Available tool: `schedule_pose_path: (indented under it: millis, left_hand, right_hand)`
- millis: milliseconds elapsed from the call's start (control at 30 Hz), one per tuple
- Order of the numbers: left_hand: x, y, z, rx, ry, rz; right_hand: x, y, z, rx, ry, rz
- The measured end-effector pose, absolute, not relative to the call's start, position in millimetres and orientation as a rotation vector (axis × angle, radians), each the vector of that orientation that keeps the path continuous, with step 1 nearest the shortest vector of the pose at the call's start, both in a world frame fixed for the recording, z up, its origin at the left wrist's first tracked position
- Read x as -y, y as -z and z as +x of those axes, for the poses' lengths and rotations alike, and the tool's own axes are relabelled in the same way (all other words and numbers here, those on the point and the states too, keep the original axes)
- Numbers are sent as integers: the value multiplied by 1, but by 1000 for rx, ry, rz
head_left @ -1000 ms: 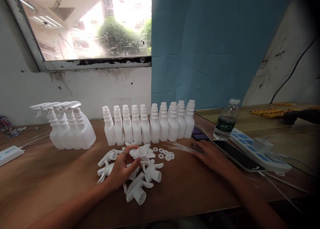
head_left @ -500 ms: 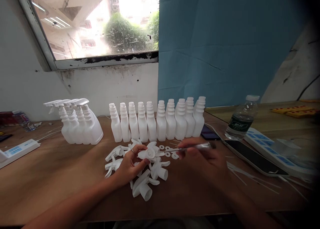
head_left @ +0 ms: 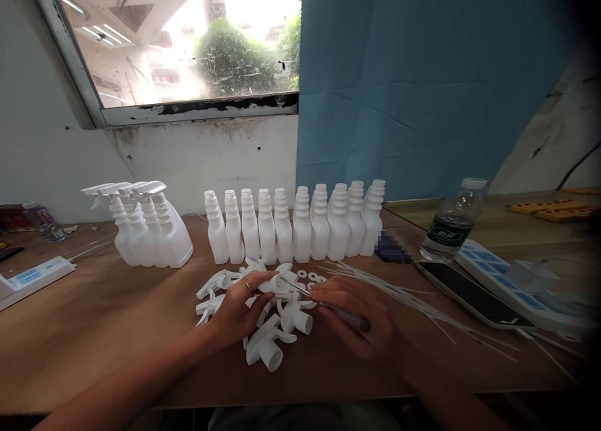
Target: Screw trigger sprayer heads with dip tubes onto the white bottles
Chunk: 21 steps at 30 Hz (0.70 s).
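Wooden tabletop point(head_left: 117, 331) with a row of white bottles point(head_left: 300, 227). In front, left hand point(head_left: 237, 312) fingers curl around a white trigger sprayer head point(head_left: 277, 284) over a pile of heads point(head_left: 267, 349); right hand point(head_left: 359, 321) fingers pinch a thin clear tube point(head_left: 328, 306) touching it.

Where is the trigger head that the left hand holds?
Head view, centre: the trigger head is in the left hand, over the pile of loose heads, before the row of open bottles; the right hand points a thin tube at it.
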<state>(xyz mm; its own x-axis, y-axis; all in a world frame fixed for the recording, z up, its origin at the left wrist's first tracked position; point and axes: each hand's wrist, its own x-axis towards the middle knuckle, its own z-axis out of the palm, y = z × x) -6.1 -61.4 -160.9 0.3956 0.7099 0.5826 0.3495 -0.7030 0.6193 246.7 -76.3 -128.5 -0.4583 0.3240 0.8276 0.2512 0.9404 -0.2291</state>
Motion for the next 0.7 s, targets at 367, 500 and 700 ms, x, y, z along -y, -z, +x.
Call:
schedule_pose_path:
  millis: [367, 500, 700]
  left_hand:
    - [60, 154, -5, -880, -1114, 2459]
    - [67, 149, -2, -843, -1084, 2440]
    - [66, 153, -2, -766, -1013, 2460]
  right_hand:
    - [78, 117, 255, 2180, -254, -438]
    - [79, 116, 257, 2123, -407, -506]
    - [81, 125, 256, 2066, -516, -548]
